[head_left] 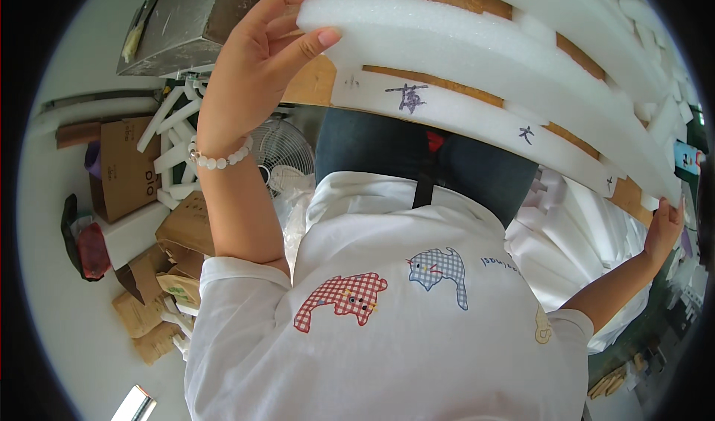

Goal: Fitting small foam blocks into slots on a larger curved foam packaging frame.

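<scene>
A long white foam strip (462, 41) spans the wooden tabletop (309, 84) in front of me. My left hand (272, 49) grips its left end, with the thumb on the near side and the fingers behind. At the far right, my right hand (664, 231) has its fingers closed at the strip's other end, partly hidden by the foam. Nearer the table's front edge lies a notched foam piece (469, 110) with dark handwritten marks, its cut-outs showing the wood.
More white foam strips (566, 8) lie farther back. A worn metal box (182, 23) stands at the upper left. Below it are foam offcuts, a cardboard box (123, 168) and a floor fan (283, 149). White foam sheets (581, 250) sit below the table at right.
</scene>
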The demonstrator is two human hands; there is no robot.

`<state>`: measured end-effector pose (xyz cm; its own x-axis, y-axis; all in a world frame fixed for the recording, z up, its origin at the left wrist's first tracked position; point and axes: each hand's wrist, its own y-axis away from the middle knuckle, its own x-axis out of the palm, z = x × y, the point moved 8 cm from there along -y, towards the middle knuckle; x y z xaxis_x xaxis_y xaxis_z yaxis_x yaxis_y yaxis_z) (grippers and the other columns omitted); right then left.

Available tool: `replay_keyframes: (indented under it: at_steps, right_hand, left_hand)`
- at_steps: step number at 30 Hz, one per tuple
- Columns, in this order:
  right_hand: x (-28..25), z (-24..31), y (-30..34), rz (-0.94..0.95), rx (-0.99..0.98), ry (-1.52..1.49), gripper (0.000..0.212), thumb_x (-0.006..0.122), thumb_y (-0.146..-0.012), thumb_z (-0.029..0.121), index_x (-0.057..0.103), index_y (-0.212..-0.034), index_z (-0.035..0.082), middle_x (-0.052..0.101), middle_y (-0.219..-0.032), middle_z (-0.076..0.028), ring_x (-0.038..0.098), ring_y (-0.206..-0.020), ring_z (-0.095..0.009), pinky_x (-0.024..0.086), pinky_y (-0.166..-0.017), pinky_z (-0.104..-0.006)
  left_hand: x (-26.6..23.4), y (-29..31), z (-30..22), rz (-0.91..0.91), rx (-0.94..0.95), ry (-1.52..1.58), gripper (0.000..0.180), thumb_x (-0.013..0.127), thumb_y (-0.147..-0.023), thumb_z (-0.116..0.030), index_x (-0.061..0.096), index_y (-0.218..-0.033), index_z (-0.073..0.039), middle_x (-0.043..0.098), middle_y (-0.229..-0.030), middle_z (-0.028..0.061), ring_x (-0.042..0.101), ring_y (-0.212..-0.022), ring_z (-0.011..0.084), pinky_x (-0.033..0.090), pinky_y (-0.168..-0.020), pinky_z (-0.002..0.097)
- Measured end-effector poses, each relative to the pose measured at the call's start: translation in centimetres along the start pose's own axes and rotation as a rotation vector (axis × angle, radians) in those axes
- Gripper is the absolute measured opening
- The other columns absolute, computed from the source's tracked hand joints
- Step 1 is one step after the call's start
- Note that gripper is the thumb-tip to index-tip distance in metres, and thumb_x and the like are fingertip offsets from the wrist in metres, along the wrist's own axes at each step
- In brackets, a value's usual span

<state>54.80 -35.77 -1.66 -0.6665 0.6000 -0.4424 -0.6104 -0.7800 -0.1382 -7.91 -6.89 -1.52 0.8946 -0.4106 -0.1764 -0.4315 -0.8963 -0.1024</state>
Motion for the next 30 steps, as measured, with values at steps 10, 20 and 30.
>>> replay_keyframes:
  at_steps: [10,20,30]
  right_hand:
    - [-0.1,-0.3,0.2,0.101,0.006,-0.009,0.04,0.061,-0.095,0.007,0.053,-0.134,-0.001,0.063,-0.118,-0.013,0.055,-0.11,-0.022,0.034,-0.108,-0.0341]
    - [2.1,1.3,1.0,0.044,0.033,0.183,0.044,0.062,-0.091,0.003,0.054,-0.134,-0.001,0.067,-0.111,-0.012,0.061,-0.097,-0.019,0.045,-0.093,-0.0255]
    - [7.6,5.2,1.6,0.06,0.059,0.199,0.04,0.072,-0.084,0.01,0.062,-0.121,-0.001,0.07,-0.097,-0.01,0.065,-0.085,-0.017,0.049,-0.079,-0.0236]
  left_hand:
    - [-0.3,0.2,1.1,0.073,-0.061,-0.118,0.043,0.06,-0.097,-0.015,0.045,-0.136,-0.005,0.065,-0.115,0.0185,0.068,-0.099,0.0222,0.054,-0.091,0.0295]
    - [-0.1,0.2,1.4,0.064,-0.068,-0.04,0.042,0.063,-0.095,-0.011,0.047,-0.133,-0.005,0.067,-0.109,0.0171,0.066,-0.088,0.0172,0.053,-0.082,0.0254]
    - [-1.1,0.5,2.3,0.033,-0.165,-0.19,0.043,0.057,-0.099,-0.012,0.042,-0.138,-0.003,0.064,-0.116,0.0203,0.066,-0.101,0.0252,0.051,-0.096,0.0336]
